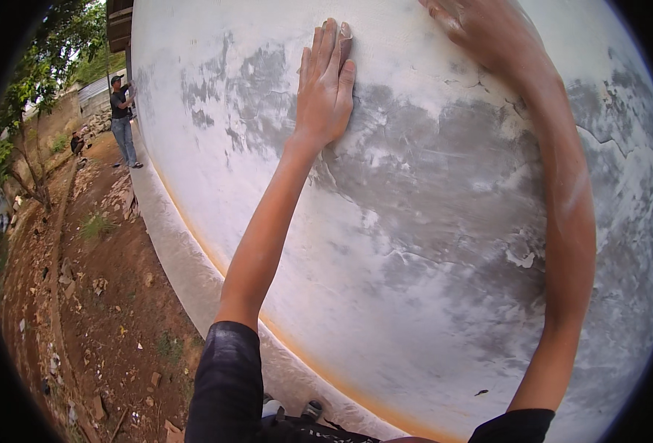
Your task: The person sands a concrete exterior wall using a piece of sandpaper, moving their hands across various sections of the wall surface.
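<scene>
Weathered white plastered wall (pixel 430 221) with grey patches and cracks, filling centre and 3 o'clock. Left hand (pixel 325 88) at 12 o'clock, flat, fingers together, pressed on plaster; right hand (pixel 481 26) at 1 o'clock, flat against wall, fingers partly cropped. Second person (pixel 123 118) at 10 o'clock beside same wall, above red-brown littered ground (pixel 105 295).

No packages, labels, signs or screens anywhere in view.
</scene>
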{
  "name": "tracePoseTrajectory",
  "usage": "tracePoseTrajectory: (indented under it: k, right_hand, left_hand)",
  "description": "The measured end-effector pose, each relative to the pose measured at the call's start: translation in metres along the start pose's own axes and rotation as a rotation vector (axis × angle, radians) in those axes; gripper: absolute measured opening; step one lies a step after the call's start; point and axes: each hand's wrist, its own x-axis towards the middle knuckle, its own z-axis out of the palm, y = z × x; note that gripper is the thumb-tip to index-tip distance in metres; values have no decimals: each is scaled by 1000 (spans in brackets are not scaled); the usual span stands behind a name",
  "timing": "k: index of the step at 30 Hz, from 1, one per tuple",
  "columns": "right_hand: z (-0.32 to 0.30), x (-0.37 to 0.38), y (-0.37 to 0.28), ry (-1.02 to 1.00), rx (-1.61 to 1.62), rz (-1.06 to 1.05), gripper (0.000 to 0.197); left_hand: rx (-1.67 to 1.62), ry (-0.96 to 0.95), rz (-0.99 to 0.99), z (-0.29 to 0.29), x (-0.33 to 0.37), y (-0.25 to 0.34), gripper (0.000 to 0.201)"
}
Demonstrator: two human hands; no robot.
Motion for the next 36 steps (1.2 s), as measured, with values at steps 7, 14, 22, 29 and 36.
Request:
tracePoseTrajectory:
  k: [7, 14, 22, 29, 36]
  right_hand:
    - [10, 4, 4, 37, 10, 14, 32]
    - [-2, 4, -12, 15, 25, 95, 32]
    - [23, 1, 3, 113, -59, 2, 30]
    - [25, 5, -22, 1, -32, -23, 29]
    - [46, 15, -32, -25, -27, -33, 32]
  left_hand:
    - [-55, 25, -147, -8, -1, -30, 56]
    - [-18, -109, -68, -12, -61, -22, 56]
    - [-78, -190, -1, -1, -126, 19, 61]
    - [-98, -323, 195, -3, -170, 29, 65]
    - [-71, -331, 268, -8, -165, -5, 61]
